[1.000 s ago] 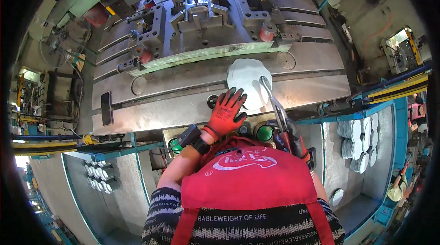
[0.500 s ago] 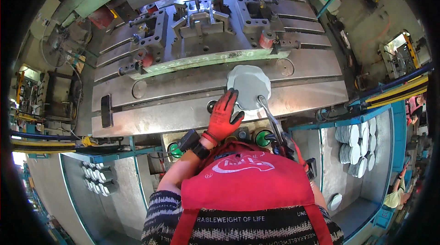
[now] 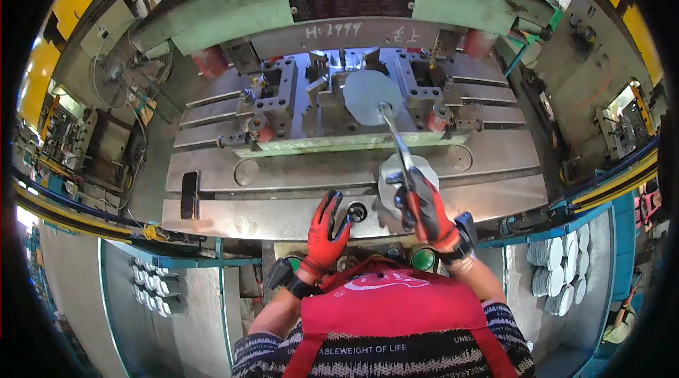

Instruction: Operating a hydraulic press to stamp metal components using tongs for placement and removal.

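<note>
My right hand, in a red and black glove, is closed around the red handle of a long metal pick-up tool. At the tool's round tip hangs a flat grey sheet-metal blank with rounded edges, held out over the die and hiding part of its middle. A second grey blank lies on the press bed, partly covered by the tool and my right glove. My left hand, gloved in red, has its fingers apart and holds nothing, beside a black round knob at the bed's front.
A phone lies on the bed's left side. Blue-edged bins stand at both sides, with stacked blanks on the right and shaped metal parts on the left. Green buttons sit before me; the green press ram spans above.
The top blank has come up off the bed on the tool's tip and moved forward over the die. My left hand has left the blanks and drawn back left. The view has tilted up.
</note>
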`<state>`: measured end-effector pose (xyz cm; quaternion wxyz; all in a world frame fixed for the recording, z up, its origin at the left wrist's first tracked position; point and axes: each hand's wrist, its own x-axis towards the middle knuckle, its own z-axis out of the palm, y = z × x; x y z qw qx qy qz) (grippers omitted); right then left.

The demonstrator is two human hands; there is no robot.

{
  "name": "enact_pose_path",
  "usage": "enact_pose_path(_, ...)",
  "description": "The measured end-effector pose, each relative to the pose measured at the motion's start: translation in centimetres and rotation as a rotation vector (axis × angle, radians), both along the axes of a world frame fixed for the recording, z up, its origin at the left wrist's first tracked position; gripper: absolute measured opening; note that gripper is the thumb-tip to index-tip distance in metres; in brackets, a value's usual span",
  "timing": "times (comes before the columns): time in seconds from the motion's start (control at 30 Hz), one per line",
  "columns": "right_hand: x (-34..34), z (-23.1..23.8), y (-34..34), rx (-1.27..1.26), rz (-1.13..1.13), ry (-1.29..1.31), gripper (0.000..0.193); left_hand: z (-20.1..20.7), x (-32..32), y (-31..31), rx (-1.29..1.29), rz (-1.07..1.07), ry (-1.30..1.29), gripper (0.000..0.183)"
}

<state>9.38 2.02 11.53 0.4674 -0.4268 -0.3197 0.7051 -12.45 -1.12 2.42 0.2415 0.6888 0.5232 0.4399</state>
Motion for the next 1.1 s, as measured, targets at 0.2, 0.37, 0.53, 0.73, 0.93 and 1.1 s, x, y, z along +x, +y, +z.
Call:
enact_pose_path(0.2, -4.2, -3.4, 8.2, 0.102, -0.042, 0.033, 0.039, -0.3, -1.0, -0.5, -0.027, 0.029, -0.058, 0.053)
enact_pose_path(0.37, -6.0, -2.8, 11.2, 0.116, -0.052, -0.049, 0.043, -1.2, -1.6, -0.6, -0.031, 0.040, -0.056, 0.049)
enact_pose_path(0.53, -6.6, -2.8, 12.7, 0.193, -0.086, -0.048, 0.047, -1.1, -1.4, -0.5, -0.083, 0.026, -0.091, 0.049)
enact_pose_path(0.73, -6.5, -2.8, 13.3, 0.100, -0.043, -0.021, 0.040, -1.2, -1.3, -0.5, -0.084, 0.029, -0.099, 0.048)
enact_pose_path(0.93, -5.2, -2.4, 13.1, 0.054, 0.040, 0.074, 0.035, -0.4, -1.8, -0.6, -0.035, 0.024, -0.073, 0.045)
enact_pose_path(1.1, -3.4, -1.8, 7.0, 0.095, 0.006, 0.049, 0.032, 1.3, -5.0, -1.6, 0.055, 0.235, 0.000, 0.040)
